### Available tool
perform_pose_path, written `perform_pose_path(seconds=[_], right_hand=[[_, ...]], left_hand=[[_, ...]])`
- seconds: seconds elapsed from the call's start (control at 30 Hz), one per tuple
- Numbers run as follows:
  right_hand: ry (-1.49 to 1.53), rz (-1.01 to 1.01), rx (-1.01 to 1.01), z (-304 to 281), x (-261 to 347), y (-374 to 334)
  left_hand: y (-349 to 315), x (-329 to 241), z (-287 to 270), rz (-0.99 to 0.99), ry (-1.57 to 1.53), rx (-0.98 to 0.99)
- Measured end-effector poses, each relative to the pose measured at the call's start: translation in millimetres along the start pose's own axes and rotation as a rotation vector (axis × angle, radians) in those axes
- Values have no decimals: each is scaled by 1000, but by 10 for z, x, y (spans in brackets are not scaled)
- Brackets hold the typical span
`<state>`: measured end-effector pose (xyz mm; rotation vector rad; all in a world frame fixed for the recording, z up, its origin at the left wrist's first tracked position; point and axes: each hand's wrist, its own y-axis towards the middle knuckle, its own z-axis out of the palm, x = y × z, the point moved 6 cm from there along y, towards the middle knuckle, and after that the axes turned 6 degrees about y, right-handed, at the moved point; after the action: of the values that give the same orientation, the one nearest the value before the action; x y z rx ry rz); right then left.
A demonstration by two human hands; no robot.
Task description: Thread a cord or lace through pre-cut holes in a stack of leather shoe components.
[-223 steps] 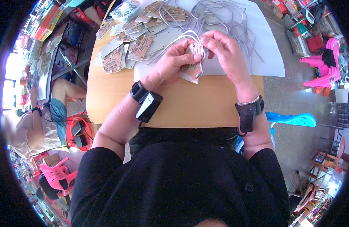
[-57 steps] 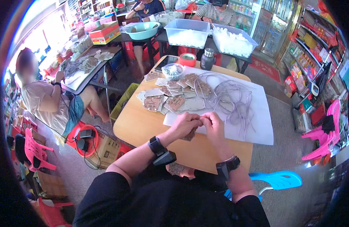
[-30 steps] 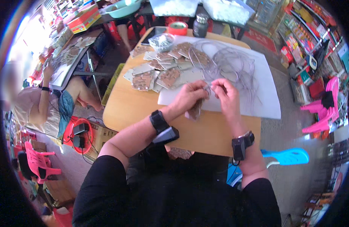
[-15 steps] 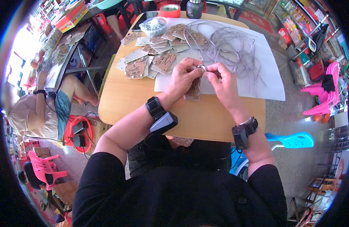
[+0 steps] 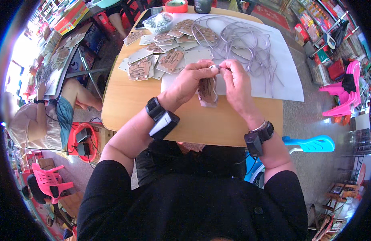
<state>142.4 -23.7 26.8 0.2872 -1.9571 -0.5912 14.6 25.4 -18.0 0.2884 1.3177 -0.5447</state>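
Observation:
My left hand [image 5: 193, 78] is closed on a brown patterned card [image 5: 207, 91] with a pale edge, which hangs below its fingers over the table's near half. Close against it, my right hand [image 5: 235, 82] pinches something small and greyish at the left fingertips. Whether that is a cord end or a fastener is too small to tell. Beyond the hands lies a loose pile of similar square cards [image 5: 171, 60], some brown side up, some pale side up. A tangle of lilac-grey cords [image 5: 250, 50] spreads on a white sheet [image 5: 288, 86] to the right.
At the table's [image 5: 125, 106] far side stand a clear tub of small pieces [image 5: 158, 23], a red tape roll [image 5: 176, 5] and a dark flask [image 5: 202, 5]. Another person [image 5: 36, 120] sits at a table on the left. A blue stool [image 5: 312, 143] stands at right.
Both hands stay together at the same spot, and more of the brown card now shows beneath the left fingers. The whole view has shifted slightly.

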Motion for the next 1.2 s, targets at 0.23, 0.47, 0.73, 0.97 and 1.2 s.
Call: perform_pose_path(seconds=[0.23, 0.47, 0.73, 0.97, 1.2], right_hand=[[-195, -273, -139, -74, 146, -5], [-343, -381, -111, -78, 194, -13], [-472, -378, -116, -60, 221, -46], [-545, -417, -55, -8, 267, -53], [-631, -420, -116, -80, 212, -13]], left_hand=[[-6, 50, 150, -74, -362, 252], [38, 99, 135, -22, -289, 179], [-14, 19, 175, 20, -116, 133], [-26, -27, 159, 158, 195, -25], [18, -66, 62, 120, 436, -156]])
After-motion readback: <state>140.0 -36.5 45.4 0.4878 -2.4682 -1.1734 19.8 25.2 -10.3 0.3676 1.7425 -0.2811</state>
